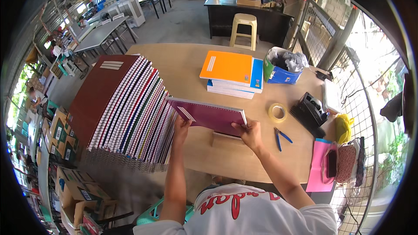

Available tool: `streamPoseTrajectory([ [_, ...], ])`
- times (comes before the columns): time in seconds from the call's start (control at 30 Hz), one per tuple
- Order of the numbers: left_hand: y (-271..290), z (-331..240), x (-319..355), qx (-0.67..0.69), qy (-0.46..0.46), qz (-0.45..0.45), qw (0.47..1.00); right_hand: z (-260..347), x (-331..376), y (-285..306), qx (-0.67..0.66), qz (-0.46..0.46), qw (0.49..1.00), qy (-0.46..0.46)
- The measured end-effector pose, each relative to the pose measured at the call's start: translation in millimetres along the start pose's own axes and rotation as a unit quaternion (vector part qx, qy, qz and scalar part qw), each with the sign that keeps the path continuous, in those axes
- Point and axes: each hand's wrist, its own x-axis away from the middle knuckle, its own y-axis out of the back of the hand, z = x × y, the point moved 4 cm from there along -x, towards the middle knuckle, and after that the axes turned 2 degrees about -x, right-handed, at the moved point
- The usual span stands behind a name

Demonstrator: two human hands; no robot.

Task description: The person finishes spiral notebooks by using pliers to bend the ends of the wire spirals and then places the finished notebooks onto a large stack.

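Note:
Between my two hands I hold a maroon notebook (pixel 211 116), tilted up on its long edge above the table. My left hand (pixel 181 127) grips its left end, beside a pale label with lines. At the right end my right hand (pixel 249 134) is closed on the cover, thumb on the near face. Close by on the left rises a tall stack of spiral notebooks (pixel 135 109) with a brown cover on top. Beyond the held notebook lies a shorter pile with an orange notebook (pixel 227 67) uppermost and a blue notebook (pixel 257 75) under it.
On the table (pixel 183 61) to the right are a tape roll (pixel 278 113), blue-handled pliers (pixel 281 139), a black tape dispenser (pixel 309 113) and a box of crumpled plastic (pixel 283 76). A pink sheet (pixel 320 165) lies near the right edge. Wire mesh stands beyond; cartons (pixel 78 193) sit lower left.

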Motion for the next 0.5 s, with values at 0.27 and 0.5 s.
streamPoseTrajectory([
  [0.27,10,29,22,-0.076,0.024,0.025,0.997,-26,13,-3,0.039,0.065,0.993,-0.095],
  [0.5,-77,40,92,-0.445,-0.011,-0.087,0.891,-156,90,65,-0.313,0.025,0.935,-0.167],
])
